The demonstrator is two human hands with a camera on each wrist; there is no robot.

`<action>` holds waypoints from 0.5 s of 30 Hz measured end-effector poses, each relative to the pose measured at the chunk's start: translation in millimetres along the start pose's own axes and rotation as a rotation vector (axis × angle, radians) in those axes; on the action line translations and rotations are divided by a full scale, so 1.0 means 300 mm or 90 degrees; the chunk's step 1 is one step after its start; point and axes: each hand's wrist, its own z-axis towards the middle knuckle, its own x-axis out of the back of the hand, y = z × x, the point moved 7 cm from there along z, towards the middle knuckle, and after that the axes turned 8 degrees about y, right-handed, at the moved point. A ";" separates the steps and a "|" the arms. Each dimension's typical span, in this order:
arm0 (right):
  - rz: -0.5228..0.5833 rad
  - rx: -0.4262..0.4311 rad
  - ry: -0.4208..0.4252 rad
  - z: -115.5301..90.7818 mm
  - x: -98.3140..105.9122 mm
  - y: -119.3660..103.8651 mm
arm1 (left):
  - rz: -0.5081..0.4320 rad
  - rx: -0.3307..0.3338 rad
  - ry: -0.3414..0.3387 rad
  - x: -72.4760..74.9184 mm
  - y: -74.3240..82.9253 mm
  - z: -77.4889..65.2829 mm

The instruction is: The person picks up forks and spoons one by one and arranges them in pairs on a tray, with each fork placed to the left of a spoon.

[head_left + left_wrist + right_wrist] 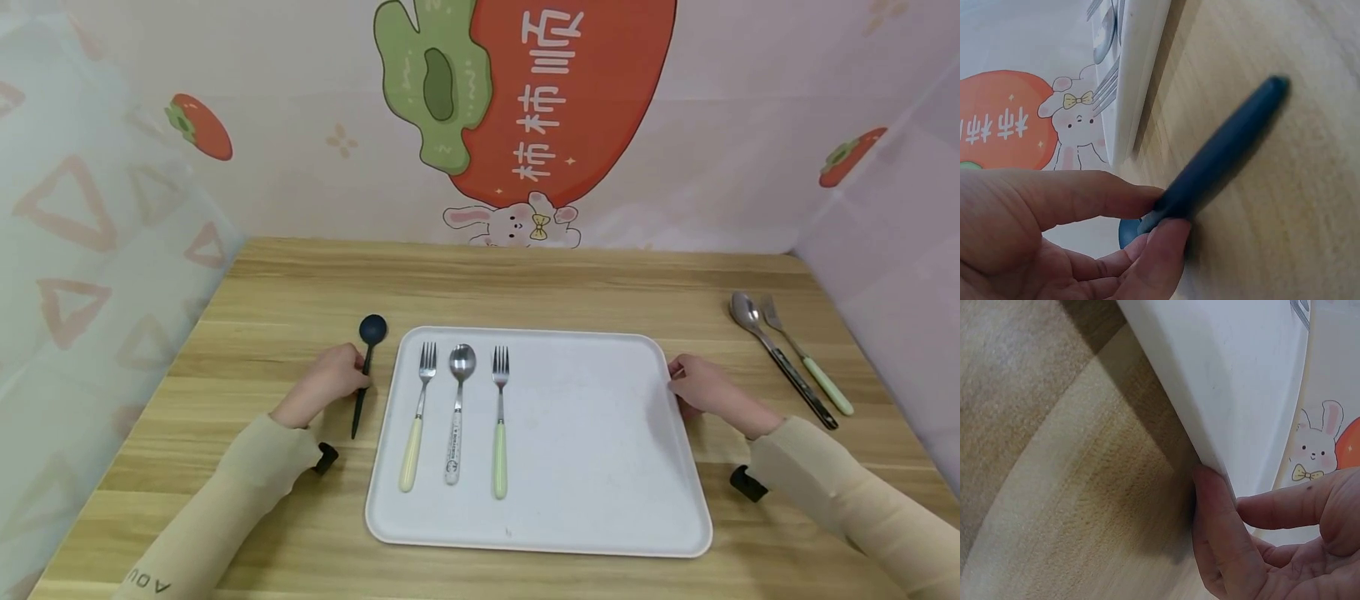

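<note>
My left hand point(330, 381) pinches the handle of a black spoon point(372, 328) between thumb and fingers, just left of the white tray point(600, 442). In the left wrist view the dark handle point(1229, 147) slants up past the fingertips, and the bowl is partly hidden behind them. At the tray's right side, my right hand point(708, 387) grips the rim point(1194, 434), its thumb on the inner side and fingers outside. On the tray's left half lie a fork with a cream handle point(411, 454), a spoon with a patterned white handle point(453, 437) and a fork with a green handle point(500, 458).
Toward the right edge of the wooden table point(525, 283) lie a spoon with a dark patterned handle point(797, 377) and another green-handled fork point(825, 385), side by side. A printed cloth backdrop point(300, 167) rises behind the table and along both sides.
</note>
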 end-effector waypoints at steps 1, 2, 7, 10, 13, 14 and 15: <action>-0.001 0.001 0.000 0.000 0.000 0.000 | 0.002 -0.002 0.000 0.000 -0.001 -0.001; 0.000 0.002 0.000 0.000 0.000 0.000 | 0.006 -0.004 0.002 0.001 -0.002 -0.002; 0.000 0.002 -0.001 -0.003 0.000 -0.002 | 0.012 -0.008 0.007 0.002 -0.004 -0.007; -0.005 0.000 -0.001 -0.004 0.001 -0.004 | 0.008 -0.008 0.012 0.005 -0.002 -0.009; -0.008 0.001 0.000 -0.004 0.003 -0.005 | 0.001 -0.009 0.011 0.010 0.006 -0.013; -0.008 0.002 0.002 -0.004 0.003 -0.004 | 0.000 -0.010 0.010 0.012 0.011 -0.016; -0.006 0.004 0.004 -0.003 0.003 -0.004 | 0.001 -0.015 0.009 0.015 0.019 -0.019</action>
